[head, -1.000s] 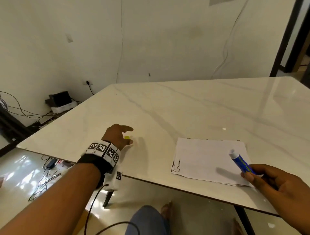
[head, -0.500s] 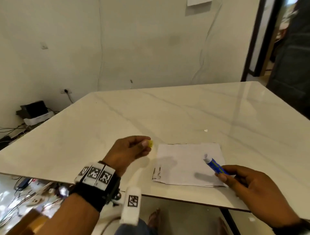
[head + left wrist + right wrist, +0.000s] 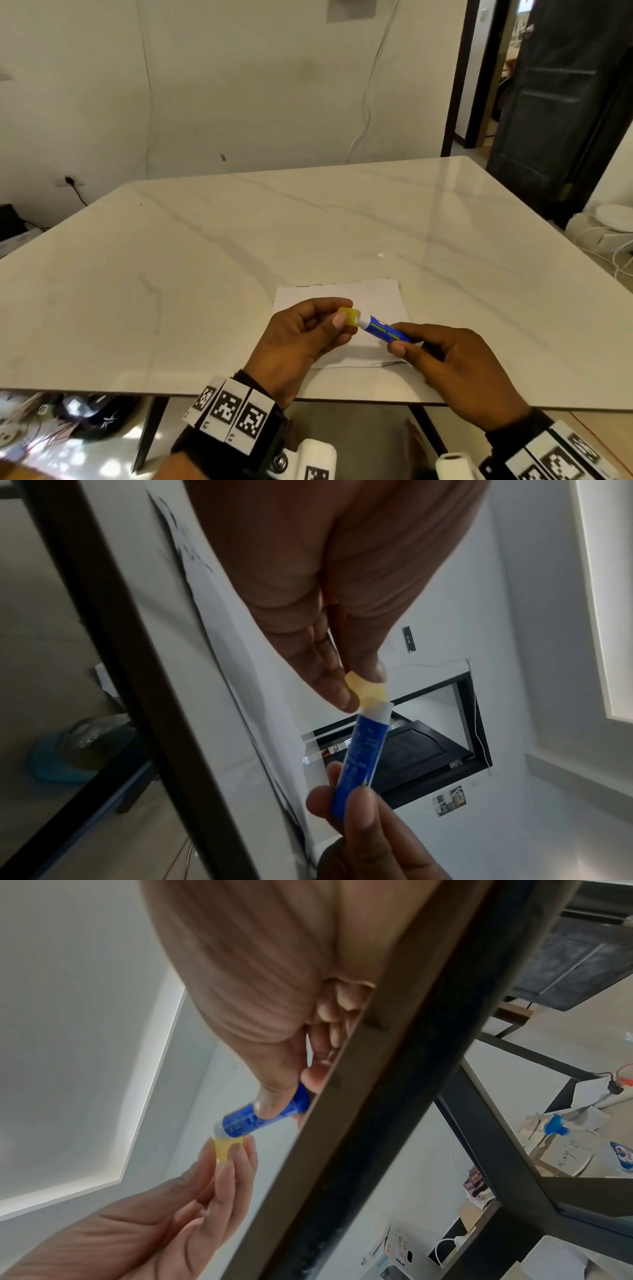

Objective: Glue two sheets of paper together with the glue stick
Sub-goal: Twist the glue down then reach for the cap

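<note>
Left hand (image 3: pixel 301 342) fingers pinch the cap (image 3: pixel 348 317); the stick (image 3: pixel 383 330) is gripped by the right hand (image 3: pixel 459 373). If misaligned, glue could be smeared.

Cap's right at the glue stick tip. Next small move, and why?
Probably press the yellow cap straight onto the white tip of the glue stick. The left hand pinches the cap against that tip and the right hand grips the blue barrel, in line above the paper; whether it is fully seated is unclear.
</note>
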{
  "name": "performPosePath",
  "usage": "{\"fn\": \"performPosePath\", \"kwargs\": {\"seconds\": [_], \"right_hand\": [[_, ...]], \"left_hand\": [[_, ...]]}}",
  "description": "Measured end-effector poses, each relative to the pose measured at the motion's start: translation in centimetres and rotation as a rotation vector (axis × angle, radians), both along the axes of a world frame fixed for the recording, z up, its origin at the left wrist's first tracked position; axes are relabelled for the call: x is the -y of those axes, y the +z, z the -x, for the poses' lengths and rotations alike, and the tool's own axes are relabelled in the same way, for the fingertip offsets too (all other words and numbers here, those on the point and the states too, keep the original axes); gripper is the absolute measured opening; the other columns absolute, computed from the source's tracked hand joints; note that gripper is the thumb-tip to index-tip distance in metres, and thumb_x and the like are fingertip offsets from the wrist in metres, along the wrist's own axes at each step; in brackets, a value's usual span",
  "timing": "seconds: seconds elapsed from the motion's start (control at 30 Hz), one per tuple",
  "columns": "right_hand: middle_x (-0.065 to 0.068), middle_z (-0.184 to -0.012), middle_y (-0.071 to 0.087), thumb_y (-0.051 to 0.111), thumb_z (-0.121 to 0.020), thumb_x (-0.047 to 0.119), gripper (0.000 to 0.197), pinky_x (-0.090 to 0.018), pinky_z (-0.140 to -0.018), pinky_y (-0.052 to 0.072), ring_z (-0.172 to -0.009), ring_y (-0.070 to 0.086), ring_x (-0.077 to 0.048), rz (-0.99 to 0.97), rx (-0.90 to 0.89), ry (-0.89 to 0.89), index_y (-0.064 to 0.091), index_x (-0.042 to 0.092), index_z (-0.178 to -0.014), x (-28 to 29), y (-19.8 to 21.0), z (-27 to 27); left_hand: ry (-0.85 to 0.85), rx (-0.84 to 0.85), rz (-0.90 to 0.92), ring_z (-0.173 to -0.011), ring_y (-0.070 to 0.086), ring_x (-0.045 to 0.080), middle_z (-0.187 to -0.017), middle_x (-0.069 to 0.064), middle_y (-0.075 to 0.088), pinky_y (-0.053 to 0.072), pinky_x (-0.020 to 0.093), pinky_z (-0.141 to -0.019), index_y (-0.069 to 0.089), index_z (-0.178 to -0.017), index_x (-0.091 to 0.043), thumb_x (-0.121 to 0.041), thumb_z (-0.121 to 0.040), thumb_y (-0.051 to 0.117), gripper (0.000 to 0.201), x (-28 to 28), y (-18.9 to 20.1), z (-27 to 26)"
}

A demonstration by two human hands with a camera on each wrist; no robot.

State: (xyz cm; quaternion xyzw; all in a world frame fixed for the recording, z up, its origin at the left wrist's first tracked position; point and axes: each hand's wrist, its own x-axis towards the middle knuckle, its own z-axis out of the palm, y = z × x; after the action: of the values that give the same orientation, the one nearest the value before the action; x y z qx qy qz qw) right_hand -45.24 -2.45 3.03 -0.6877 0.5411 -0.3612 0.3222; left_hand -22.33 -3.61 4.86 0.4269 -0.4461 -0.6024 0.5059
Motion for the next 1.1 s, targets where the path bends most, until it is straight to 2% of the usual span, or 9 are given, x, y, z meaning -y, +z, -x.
{"fn": "performPosePath", "kwargs": {"seconds": [0.1, 0.27, 0.5, 0.6, 0.7, 0.77, 0.87, 0.97, 1.1], "right_hand": [[0.040, -0.094, 0.064, 0.058, -0.080, 0.056, 0.028, -0.004, -0.072, 0.042, -0.088, 0.060, -0.001, 0.049, -0.030, 0.008, 0.066, 0.051, -0.107, 0.2, -0.6, 0.3], [0.039, -0.100, 0.062, 0.056, -0.081, 0.056, 0.021, -0.005, -0.075, 0.042, -0.092, 0.058, -0.002, 0.093, -0.055, 0.022, 0.062, 0.056, -0.102, 0.4, -1.1, 0.4], [0.024, -0.094, 0.071, 0.055, -0.086, 0.062, 0.031, -0.008, -0.076, 0.044, -0.098, 0.060, 0.003, 0.074, -0.064, 0.018, 0.070, 0.045, -0.108, 0.7, -1.6, 1.3], [0.022, -0.094, 0.074, 0.057, -0.086, 0.064, 0.034, -0.011, -0.075, 0.045, -0.096, 0.062, 0.004, 0.060, -0.030, -0.009, 0.071, 0.044, -0.108, 0.7, -1.3, 1.4], [0.032, -0.090, 0.070, 0.059, -0.080, 0.059, 0.025, -0.013, -0.071, 0.044, -0.085, 0.063, 0.001, 0.026, -0.007, 0.011, 0.065, 0.056, -0.104, 0.5, -0.5, 0.7], [0.035, -0.087, 0.065, 0.064, -0.075, 0.061, 0.037, -0.015, -0.065, 0.046, -0.070, 0.058, -0.006, -0.005, -0.013, 0.040, 0.057, 0.063, -0.111, 0.3, -0.1, 0.3], [0.034, -0.106, 0.063, 0.068, -0.068, 0.066, 0.059, -0.018, -0.070, 0.052, -0.072, 0.058, -0.014, -0.015, -0.027, 0.025, 0.047, 0.065, -0.122, 0.3, 0.1, 0.1], [0.033, -0.110, 0.060, 0.066, -0.067, 0.067, 0.056, -0.016, -0.068, 0.049, -0.074, 0.061, -0.009, 0.007, -0.044, -0.002, 0.051, 0.061, -0.121, 0.0, 0.4, 0.0], [0.028, -0.104, 0.063, 0.068, -0.067, 0.058, 0.047, -0.024, -0.070, 0.049, -0.068, 0.059, -0.010, -0.012, 0.002, -0.009, 0.060, 0.056, -0.113, -0.4, 1.0, -0.4]], "left_hand": [[-0.004, 0.066, 0.051, -0.100, 0.074, 0.026, -0.107, 0.013, 0.077, 0.059, 0.029, -0.087, 0.072, -0.114, -0.008, -0.012, -0.085, 0.069, 0.030, -0.2, 0.2, -0.1], [0.007, 0.421, 0.228, -0.096, 0.074, 0.013, -0.099, -0.005, 0.079, 0.057, 0.021, -0.086, 0.077, -0.107, -0.019, -0.016, -0.083, 0.076, 0.023, -0.2, 0.6, 0.1], [0.025, 0.468, 0.223, -0.086, 0.075, 0.015, -0.094, -0.002, 0.080, 0.059, 0.021, -0.080, 0.079, -0.103, -0.016, -0.010, -0.078, 0.081, 0.025, 0.4, 0.6, 1.2], [0.025, 0.441, 0.231, -0.086, 0.075, 0.017, -0.094, -0.001, 0.080, 0.060, 0.024, -0.080, 0.079, -0.103, -0.016, -0.009, -0.079, 0.080, 0.025, 0.7, 0.5, 1.8], [0.037, 0.505, 0.281, -0.090, 0.073, 0.016, -0.094, -0.003, 0.078, 0.059, 0.028, -0.085, 0.077, -0.103, -0.023, -0.018, -0.084, 0.078, 0.020, 1.0, 0.6, 1.8], [0.053, 0.554, 0.304, -0.091, 0.072, 0.016, -0.094, -0.005, 0.077, 0.059, 0.031, -0.087, 0.076, -0.103, -0.026, -0.021, -0.085, 0.077, 0.019, 1.3, 1.0, 1.5], [0.143, 0.621, 0.350, -0.086, 0.072, 0.011, -0.090, -0.006, 0.078, 0.056, 0.021, -0.082, 0.077, -0.100, -0.023, -0.020, -0.084, 0.078, 0.017, 1.8, 2.5, -0.5], [0.248, 0.793, 0.402, -0.078, 0.071, -0.001, -0.087, -0.010, 0.077, 0.047, 0.005, -0.072, 0.077, -0.098, -0.022, -0.018, -0.082, 0.080, 0.017, 3.0, 4.8, -4.4], [0.384, 1.096, 0.429, -0.079, 0.072, 0.007, -0.089, -0.007, 0.075, 0.050, 0.010, -0.077, 0.074, -0.105, -0.023, -0.021, -0.079, 0.081, 0.027, 5.6, 7.1, -11.1]]}}
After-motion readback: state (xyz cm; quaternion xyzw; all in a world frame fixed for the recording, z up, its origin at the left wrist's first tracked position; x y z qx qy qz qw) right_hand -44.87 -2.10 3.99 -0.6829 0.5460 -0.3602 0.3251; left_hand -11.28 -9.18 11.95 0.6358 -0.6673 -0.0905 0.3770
